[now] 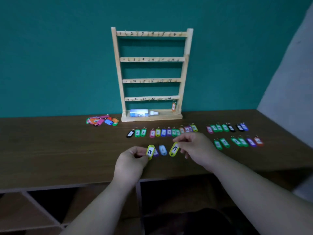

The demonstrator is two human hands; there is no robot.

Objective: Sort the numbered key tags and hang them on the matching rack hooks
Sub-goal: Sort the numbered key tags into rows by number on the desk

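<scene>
My left hand pinches a yellow key tag marked 15, held above the brown table. My right hand pinches a second yellow tag, also marked 15. Between them lie a blue tag and a purple tag on the table. The wooden rack stands against the teal wall with four numbered hook rails. One orange tag hangs at the lower right hook. A row of sorted tags lies in front of the rack.
An unsorted pile of tags sits left of the rack. Two more rows of tags lie at the right. A white bottle lies on the rack's base. Open shelf compartments are below the table edge.
</scene>
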